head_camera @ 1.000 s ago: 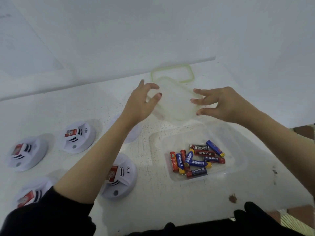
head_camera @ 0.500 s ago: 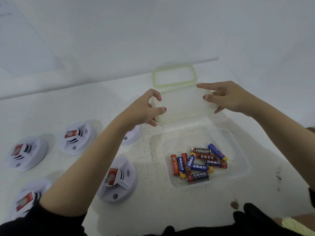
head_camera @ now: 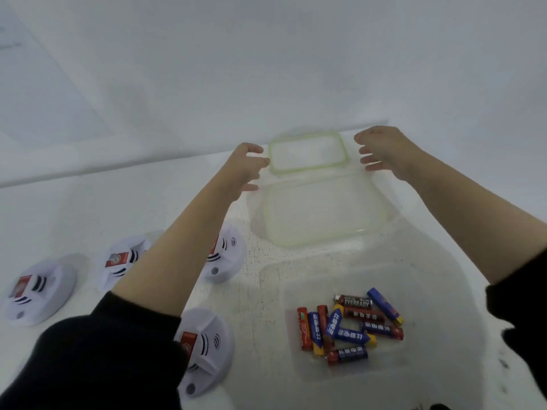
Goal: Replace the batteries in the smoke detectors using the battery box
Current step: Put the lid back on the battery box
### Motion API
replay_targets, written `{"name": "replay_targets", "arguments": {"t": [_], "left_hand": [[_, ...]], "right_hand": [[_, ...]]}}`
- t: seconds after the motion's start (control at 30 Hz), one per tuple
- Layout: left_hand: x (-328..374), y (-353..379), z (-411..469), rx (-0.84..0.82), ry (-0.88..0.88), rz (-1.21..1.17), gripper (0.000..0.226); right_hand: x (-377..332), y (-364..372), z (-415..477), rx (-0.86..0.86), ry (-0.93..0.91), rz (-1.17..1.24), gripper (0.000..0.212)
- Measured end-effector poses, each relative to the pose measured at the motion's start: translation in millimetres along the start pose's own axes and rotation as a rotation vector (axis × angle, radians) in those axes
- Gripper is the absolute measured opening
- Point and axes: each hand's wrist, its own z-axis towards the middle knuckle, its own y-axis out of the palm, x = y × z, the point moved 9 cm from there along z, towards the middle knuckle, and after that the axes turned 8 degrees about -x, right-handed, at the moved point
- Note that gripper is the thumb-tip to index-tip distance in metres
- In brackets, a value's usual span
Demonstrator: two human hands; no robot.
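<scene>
The clear battery box (head_camera: 435,294) stands open on the white table, with several red and blue batteries (head_camera: 350,328) lying in it. Its clear lid (head_camera: 321,216), with a pale green seal, lies flat just behind the box. Farther back lies a second green-rimmed lid (head_camera: 307,152). My left hand (head_camera: 247,167) hovers at that far lid's left edge and my right hand (head_camera: 384,152) at its right side. Both hands have loosely curled fingers and hold nothing. Several white smoke detectors (head_camera: 204,350) sit to the left, some partly hidden by my left arm.
A white wall rises right behind the far lid. Further detectors sit at the left, one (head_camera: 38,291) near the frame's edge and one (head_camera: 124,261) beside my left forearm. The table's right edge runs under my right arm.
Both hands carried the clear lid away from the box and set it down on the table behind it. They have let go and moved farther back.
</scene>
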Motion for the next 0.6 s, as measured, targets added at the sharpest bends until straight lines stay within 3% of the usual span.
{"name": "replay_targets", "arguments": {"t": [0.13,0.3,0.4,0.5,0.6], "left_hand": [[-5.6,1.1,26.1,-0.032,-0.089,-0.399,0.018],[-7.1,1.4,41.0,-0.018,-0.097,-0.341,0.035],[-7.1,3.7,40.4,-0.024,-0.086,-0.352,0.024],[-3.4,5.2,35.2,-0.049,-0.046,-0.410,0.029],[7.3,4.7,24.4,-0.081,0.037,-0.697,0.030]], "right_hand": [[2.2,3.5,25.5,-0.029,0.054,0.129,0.021],[10.7,-5.2,34.1,0.050,0.066,0.177,0.043],[15.4,-7.3,30.2,0.060,0.049,0.347,0.042],[13.0,-7.8,23.3,0.033,0.010,0.485,0.036],[5.2,-9.3,11.8,-0.006,-0.045,0.689,0.020]]}}
